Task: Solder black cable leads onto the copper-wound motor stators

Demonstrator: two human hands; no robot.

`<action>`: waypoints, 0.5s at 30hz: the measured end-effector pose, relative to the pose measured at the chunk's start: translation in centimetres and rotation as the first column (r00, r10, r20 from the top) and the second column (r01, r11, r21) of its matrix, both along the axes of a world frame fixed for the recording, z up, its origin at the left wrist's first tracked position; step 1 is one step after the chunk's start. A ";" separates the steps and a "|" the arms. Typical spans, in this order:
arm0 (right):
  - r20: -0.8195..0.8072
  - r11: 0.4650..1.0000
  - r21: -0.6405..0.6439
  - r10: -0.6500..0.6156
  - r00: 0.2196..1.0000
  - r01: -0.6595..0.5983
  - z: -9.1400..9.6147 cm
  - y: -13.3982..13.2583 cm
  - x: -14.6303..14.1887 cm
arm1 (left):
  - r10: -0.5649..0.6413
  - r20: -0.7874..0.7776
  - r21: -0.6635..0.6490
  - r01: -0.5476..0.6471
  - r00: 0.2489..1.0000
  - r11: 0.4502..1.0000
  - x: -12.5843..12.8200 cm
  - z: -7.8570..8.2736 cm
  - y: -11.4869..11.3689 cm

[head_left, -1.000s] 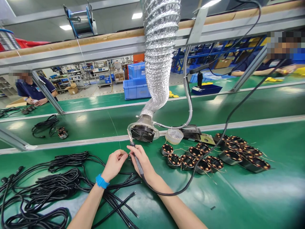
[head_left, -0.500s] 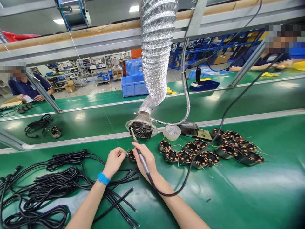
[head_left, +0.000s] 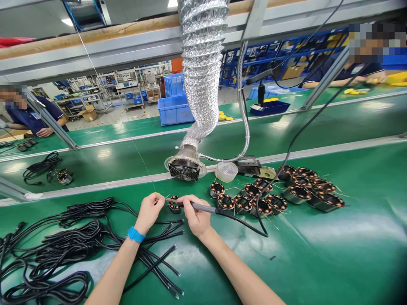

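Your right hand [head_left: 197, 218] has its fingers wrapped around the soldering iron [head_left: 203, 207] in a pen-type grip. The iron's long axis lies close to level, running right to left across the counter [head_left: 318, 258]. The tip points left and the cord end points right. The tip sits at the small copper-wound coil [head_left: 174, 206] between your two hands. Whether it touches a lead is too fine to tell.

The iron's black cord [head_left: 288, 154] leaves the handle low, loops over the counter, then climbs up and to the right.

Your left hand [head_left: 149, 212], with a blue wristband [head_left: 136, 234], is just left of the coil. Its fingers are pinched narrow, tips toward the coil — what they pinch is too thin to make out.

Around you:
- The coil sits on the counter, just in front of the fume fan [head_left: 184, 169], which hangs off the foil duct [head_left: 200, 76].
- A cluster of like coils [head_left: 263, 199] sits to the right of the iron, with stray copper leads sticking out.
- A white tub [head_left: 226, 171] stands beside the fan.
- Bundled black cables [head_left: 63, 250] lie to the left, some running under your left forearm.
- Blue crates [head_left: 174, 108] are stacked beyond the far belt.
- A co-worker [head_left: 38, 120] is at far left — the chest badge [head_left: 35, 115] is too small to read.
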State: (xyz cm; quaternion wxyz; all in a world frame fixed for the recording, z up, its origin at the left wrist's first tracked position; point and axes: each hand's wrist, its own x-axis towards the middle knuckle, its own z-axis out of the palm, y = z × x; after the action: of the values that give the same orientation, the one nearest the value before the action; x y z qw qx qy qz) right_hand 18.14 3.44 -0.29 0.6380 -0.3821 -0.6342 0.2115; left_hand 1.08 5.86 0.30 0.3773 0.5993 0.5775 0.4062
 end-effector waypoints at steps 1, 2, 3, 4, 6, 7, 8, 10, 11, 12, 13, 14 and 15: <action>-0.003 1.000 -0.011 0.007 1.000 -0.007 0.0 0.0 0.0 | 0.001 0.004 -0.004 -0.001 1.000 1.000 0.0 0.0 0.0; -0.011 1.000 -0.022 0.015 1.000 -0.016 -0.1 0.0 0.0 | 0.001 0.009 -0.008 -0.001 1.000 1.000 0.0 0.0 0.0; -0.023 0.999 -0.034 0.025 0.999 -0.026 -0.1 0.0 -0.1 | 0.000 0.013 -0.011 0.000 1.000 1.000 0.0 0.0 -0.1; -0.038 0.998 -0.047 0.034 0.999 -0.036 -0.2 0.1 -0.1 | -0.001 0.016 -0.013 0.002 1.000 1.000 0.0 0.0 -0.1; -0.071 0.996 -0.076 0.046 0.996 -0.051 -0.5 0.1 -0.2 | -0.003 0.023 -0.015 0.003 1.000 1.000 0.0 -0.1 0.0; -0.088 0.995 -0.089 0.046 0.995 -0.053 -0.6 0.1 -0.2 | -0.003 0.027 -0.015 0.003 1.000 1.000 -0.1 -0.1 0.0; -0.103 0.994 -0.100 0.041 0.994 -0.052 -0.7 0.1 -0.2 | -0.002 0.031 -0.015 0.003 1.000 1.000 -0.1 -0.1 0.0; -0.133 0.993 -0.115 0.019 0.991 -0.034 -0.8 0.1 -0.2 | -0.003 0.038 -0.014 0.003 0.999 1.000 -0.1 -0.2 0.1; -0.147 0.993 -0.118 0.006 0.989 -0.024 -0.9 0.2 -0.1 | -0.004 0.040 -0.014 0.004 0.999 1.000 -0.2 -0.2 0.1; -0.160 0.993 -0.120 -0.003 0.987 -0.016 -0.9 0.2 -0.1 | -0.004 0.042 -0.015 0.005 0.999 1.000 -0.2 -0.3 0.1; -0.169 0.993 -0.121 -0.010 0.986 -0.011 -0.9 0.2 -0.1 | -0.004 0.044 -0.016 0.005 0.999 1.000 -0.2 -0.3 0.1; -0.175 0.993 -0.122 -0.013 0.985 -0.009 -0.9 0.2 0.0 | -0.003 0.048 -0.017 0.004 0.999 1.000 -0.2 -0.2 0.1; -0.177 0.992 -0.123 -0.014 0.984 -0.008 -0.9 0.2 0.0 | -0.002 0.053 -0.017 0.003 0.999 1.000 -0.1 -0.2 0.1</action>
State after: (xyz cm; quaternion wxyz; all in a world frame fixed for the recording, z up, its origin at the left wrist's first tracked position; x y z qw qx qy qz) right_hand 18.14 3.68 -1.22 0.6676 -0.4013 -0.5600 0.2824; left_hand 0.95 5.98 0.09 0.3983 0.5857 0.5700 0.4165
